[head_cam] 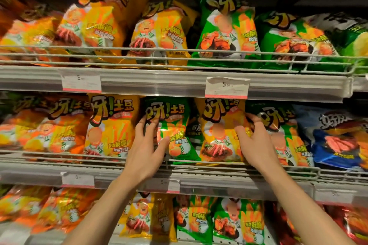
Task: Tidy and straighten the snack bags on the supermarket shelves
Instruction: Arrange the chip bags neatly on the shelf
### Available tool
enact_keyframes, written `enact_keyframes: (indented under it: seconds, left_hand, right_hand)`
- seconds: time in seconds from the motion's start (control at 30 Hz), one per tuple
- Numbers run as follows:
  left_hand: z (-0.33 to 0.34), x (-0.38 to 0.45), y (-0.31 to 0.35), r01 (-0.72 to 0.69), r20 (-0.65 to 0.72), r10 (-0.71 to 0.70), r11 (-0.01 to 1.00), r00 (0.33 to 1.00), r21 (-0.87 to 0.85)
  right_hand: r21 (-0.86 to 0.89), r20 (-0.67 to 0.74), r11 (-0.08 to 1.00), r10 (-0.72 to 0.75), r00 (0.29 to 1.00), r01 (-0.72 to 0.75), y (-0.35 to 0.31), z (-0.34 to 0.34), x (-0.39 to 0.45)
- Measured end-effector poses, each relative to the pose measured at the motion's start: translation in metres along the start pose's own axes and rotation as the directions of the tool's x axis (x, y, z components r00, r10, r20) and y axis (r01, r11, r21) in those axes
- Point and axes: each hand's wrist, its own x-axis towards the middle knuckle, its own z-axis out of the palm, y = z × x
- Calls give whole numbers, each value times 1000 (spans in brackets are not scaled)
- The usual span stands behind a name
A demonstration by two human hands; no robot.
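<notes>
On the middle shelf, my left hand [148,143] lies flat on the left part of a green snack bag [175,125], fingers spread and pointing up, thumb across its front. To the right, my right hand [255,141] grips the right edge of a yellow snack bag [219,135]. Its thumb presses the front while the fingers curl round the edge, between that bag and the green bag [282,125] beside it. Both held bags stand upright behind the wire rail [99,160].
Rows of orange, yellow, green and blue snack bags fill three shelves. The upper shelf [139,83] carries white price tags [227,87] right above my hands. A blue bag [336,137] leans at the far right. Bags on the lower shelf [151,217] sit under my forearms.
</notes>
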Motion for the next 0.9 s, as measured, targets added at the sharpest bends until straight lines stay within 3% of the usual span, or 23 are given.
enact_keyframes:
  seconds: [0.33, 0.43, 0.57, 0.77, 0.9]
  left_hand:
    - [3, 1, 1, -4, -17, 4, 999, 1000, 44]
    - [5, 2, -1, -23, -27, 25, 999, 999, 49]
    - [5, 3, -4, -52, -28, 53, 997, 998, 51]
    - [3, 1, -1, -74, -17, 75, 996, 997, 38]
    - [-1, 2, 5, 7, -15, -8, 999, 1000, -38]
  right_hand:
    - [143, -59, 989, 35, 998, -26, 5, -3, 11]
    - [89, -24, 996, 5, 1000, -2, 8, 1, 3]
    - [30, -87, 1000, -5, 996, 8, 10, 7, 7]
    - [-252, -42, 964, -103, 994, 89, 12, 17, 0]
    - [-319, -34, 942, -122, 992, 105, 14, 19, -2]
